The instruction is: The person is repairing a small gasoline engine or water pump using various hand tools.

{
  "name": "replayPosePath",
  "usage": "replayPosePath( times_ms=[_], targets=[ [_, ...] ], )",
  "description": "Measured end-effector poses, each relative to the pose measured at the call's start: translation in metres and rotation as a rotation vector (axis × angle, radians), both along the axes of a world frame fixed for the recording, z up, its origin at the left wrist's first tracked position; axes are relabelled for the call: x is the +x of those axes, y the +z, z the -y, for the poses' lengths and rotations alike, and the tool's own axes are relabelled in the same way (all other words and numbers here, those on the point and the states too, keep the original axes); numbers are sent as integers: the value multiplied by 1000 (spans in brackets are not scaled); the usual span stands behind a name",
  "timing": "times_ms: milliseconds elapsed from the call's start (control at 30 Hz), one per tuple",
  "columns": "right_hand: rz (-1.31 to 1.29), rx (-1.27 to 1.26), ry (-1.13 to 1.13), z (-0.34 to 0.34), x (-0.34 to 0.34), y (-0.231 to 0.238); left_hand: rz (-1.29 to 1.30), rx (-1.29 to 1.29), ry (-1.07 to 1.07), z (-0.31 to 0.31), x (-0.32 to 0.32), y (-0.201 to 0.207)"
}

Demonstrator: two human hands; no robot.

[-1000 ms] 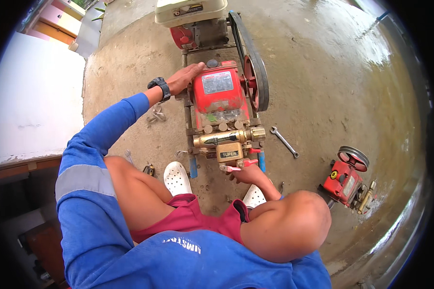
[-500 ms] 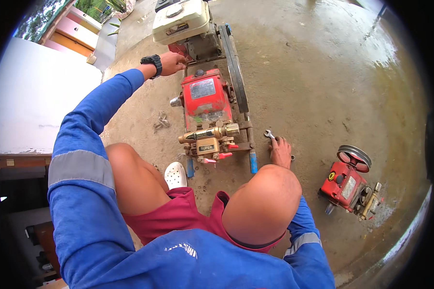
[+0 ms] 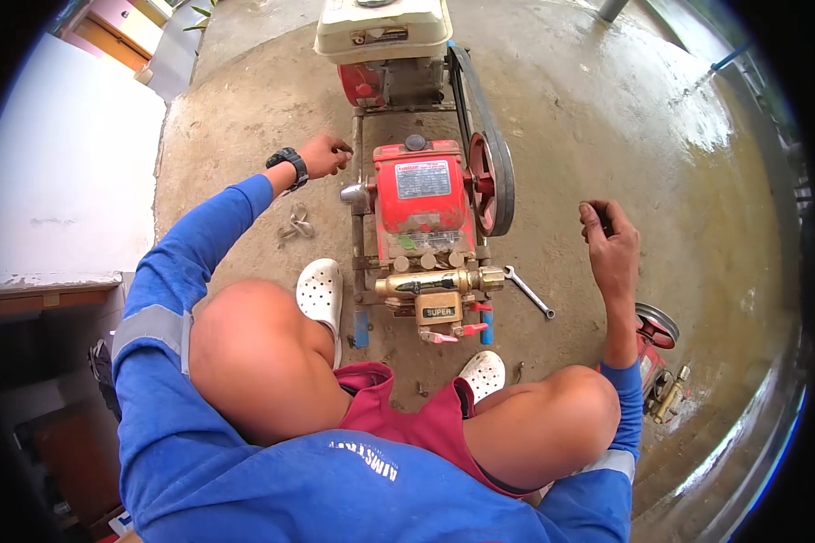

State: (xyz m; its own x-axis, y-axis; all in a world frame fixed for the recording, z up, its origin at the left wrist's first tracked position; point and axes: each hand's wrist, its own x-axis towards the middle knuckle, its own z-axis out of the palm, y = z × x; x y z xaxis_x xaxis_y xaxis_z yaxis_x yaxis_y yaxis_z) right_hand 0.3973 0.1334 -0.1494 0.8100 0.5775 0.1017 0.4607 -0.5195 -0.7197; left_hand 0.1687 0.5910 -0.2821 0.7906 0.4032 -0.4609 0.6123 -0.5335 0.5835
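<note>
My left hand, wearing a black watch, hovers just left of the machine's metal frame. Its fingers are loosely bent and slightly apart, with nothing visible in them. Raised off the floor at the right, my right hand has loosely curled fingers with the thumb apart, and I see nothing in it. A combination wrench lies on the concrete beside the pump's brass fitting. The red pump is bolted between my feet and the engine with a cream tank. A black belt runs along its right side.
A second red pump with a pulley stands at the right, partly behind my right arm. A crumpled scrap lies left of the frame. A white wall rises at the left, and the concrete floor looks wet at right.
My right hand has let go of the wrench, leaving it on the floor, and has risen to the right. My left hand has drawn back from beside the engine. The view has shifted.
</note>
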Motion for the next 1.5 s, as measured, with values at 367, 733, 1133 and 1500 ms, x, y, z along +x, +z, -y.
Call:
replayPosePath(
  times_ms=[367, 733, 1133, 1500],
  targets=[
    [19, -283, 561, -333, -9, -80, 632, -340, 825, -48, 73, -130],
    [-133, -147, 165, -394, 23, -203, 773, -604, 979, -47, 101, -158],
    [-265, -175, -25, -398, 43, -228, 621, -327, 816, -32, 117, -170],
    [-12, -414, 648, -377, 16, -108, 610, -438, 1028, -118, 38, -96]
  ],
)
